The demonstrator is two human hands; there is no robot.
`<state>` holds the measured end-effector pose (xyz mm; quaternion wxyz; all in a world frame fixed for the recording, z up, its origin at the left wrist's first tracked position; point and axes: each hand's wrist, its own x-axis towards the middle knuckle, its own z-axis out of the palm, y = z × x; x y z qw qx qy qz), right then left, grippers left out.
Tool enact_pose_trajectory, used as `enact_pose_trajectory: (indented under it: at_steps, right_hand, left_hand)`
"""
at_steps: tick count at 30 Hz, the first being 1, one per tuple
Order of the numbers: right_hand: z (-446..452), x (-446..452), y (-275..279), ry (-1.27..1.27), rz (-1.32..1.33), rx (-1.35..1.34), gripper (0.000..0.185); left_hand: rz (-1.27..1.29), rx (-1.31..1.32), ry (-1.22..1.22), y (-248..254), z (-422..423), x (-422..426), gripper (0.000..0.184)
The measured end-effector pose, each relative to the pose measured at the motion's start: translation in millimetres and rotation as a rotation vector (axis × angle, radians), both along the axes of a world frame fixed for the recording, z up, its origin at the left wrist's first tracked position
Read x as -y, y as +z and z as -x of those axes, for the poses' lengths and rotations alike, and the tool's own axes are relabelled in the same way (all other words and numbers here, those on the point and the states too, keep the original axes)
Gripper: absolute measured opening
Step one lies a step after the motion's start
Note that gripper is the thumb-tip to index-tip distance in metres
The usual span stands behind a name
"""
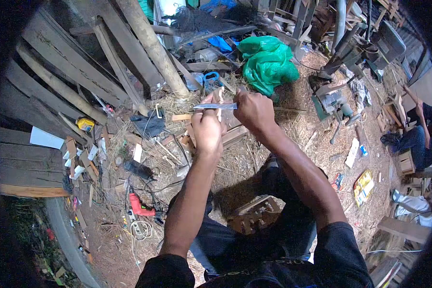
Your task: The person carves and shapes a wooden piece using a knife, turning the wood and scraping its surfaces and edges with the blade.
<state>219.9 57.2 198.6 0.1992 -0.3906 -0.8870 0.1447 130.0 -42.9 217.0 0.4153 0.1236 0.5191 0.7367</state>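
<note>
My left hand is closed around a small, pale piece of wood, which stands up past the fingers. My right hand grips a knife, its handle mostly hidden in the fist. The knife's flat metal blade points left and lies across the wood, just above my left knuckles. Both hands are held out in front of my knees, over a floor littered with shavings. Wood offcuts lie below and behind the hands.
A green plastic bag sits ahead, left of a metal machine. A red power drill and a cable lie at left. A yellow packet rests at right, near another person. Planks lean at upper left.
</note>
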Motion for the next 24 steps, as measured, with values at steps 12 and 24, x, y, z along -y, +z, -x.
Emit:
enact_pose_trajectory:
  at_steps: [12,24]
  right_hand:
    - [-1.5,0.3,7.6,0.062,0.048,-0.005,0.020]
    - [-5.8,-1.8,13.0,0.226,-0.082,0.000,0.011]
  left_hand:
    - [-0.054,-0.061,0.129,-0.7,15.5,6.6,0.032]
    - [-0.057,-0.256,-0.116,-10.3,1.6,6.1,0.037]
